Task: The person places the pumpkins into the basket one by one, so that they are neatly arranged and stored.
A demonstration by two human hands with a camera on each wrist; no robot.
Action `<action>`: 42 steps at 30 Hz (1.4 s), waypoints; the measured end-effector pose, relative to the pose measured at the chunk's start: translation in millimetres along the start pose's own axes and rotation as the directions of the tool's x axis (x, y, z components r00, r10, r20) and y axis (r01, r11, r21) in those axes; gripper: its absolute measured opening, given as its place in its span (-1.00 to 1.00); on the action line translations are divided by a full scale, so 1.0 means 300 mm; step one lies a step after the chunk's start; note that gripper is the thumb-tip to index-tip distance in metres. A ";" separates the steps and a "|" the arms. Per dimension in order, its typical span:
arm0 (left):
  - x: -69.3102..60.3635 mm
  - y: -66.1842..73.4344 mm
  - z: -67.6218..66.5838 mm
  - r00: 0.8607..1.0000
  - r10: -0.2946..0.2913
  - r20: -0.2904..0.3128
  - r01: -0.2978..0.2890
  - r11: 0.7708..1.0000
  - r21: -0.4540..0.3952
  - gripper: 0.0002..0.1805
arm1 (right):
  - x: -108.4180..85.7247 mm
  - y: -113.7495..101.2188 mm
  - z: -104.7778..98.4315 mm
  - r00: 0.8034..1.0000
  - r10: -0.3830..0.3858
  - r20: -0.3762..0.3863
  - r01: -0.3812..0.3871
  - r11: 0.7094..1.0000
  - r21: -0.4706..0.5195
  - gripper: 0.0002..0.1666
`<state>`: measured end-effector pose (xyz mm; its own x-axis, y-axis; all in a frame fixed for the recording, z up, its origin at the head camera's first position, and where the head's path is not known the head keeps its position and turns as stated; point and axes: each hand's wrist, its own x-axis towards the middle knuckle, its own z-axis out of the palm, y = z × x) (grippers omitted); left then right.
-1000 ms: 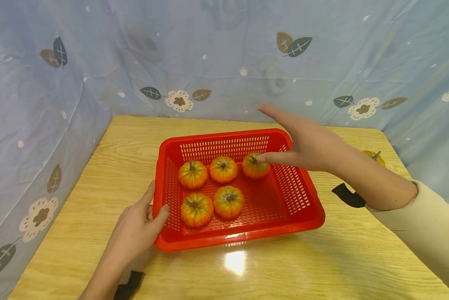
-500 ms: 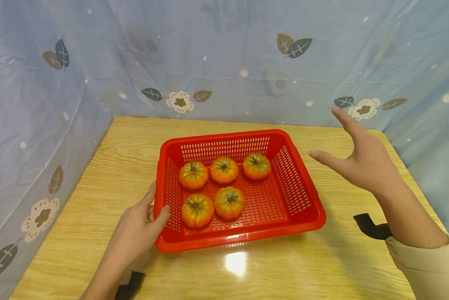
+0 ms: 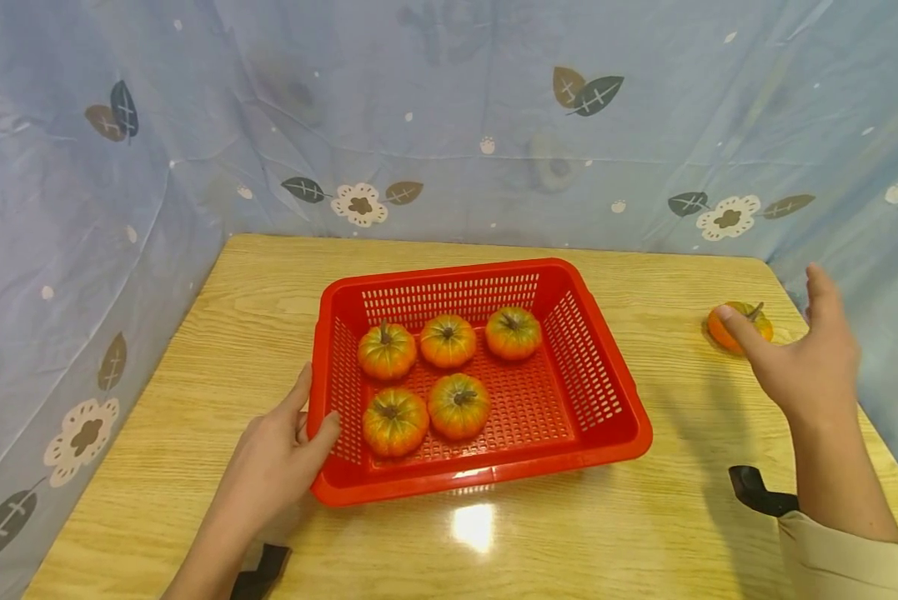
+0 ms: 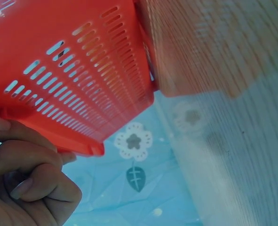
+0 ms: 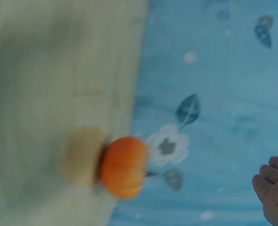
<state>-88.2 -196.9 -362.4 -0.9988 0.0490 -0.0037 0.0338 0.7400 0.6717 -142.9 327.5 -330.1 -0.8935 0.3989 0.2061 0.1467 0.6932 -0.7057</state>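
Observation:
A red plastic basket with slotted walls holds several small orange pumpkins, one of them a pumpkin near its back right corner. My left hand grips the basket's left rim, thumb inside and fingers outside; the left wrist view shows its curled fingers beside the slotted wall. One more pumpkin lies on the table to the right of the basket. Above and just in front of it, my right hand is spread with nothing in it, its thumb overlapping the pumpkin in the head view. In the right wrist view that pumpkin appears apart from the fingers.
The wooden table extends around the basket on all sides. A blue patterned curtain hangs behind the table and along both sides. Black straps show at the wrists.
My right hand has moved from over the basket's back right corner out to the right, toward the pumpkin on the table. The left hand and the basket have stayed practically still.

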 end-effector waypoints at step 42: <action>-0.001 0.009 -0.007 1.000 -0.013 0.018 0.012 1.000 0.021 -0.17 | 0.204 0.296 0.051 0.921 0.272 0.280 -0.261 0.962 -0.076 0.36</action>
<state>-88.0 -196.4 -359.0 -0.9983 0.0516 -0.0253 0.0224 0.7546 0.6558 -191.1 404.3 -390.6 -0.9015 0.3879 -0.1918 0.4067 0.6083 -0.6815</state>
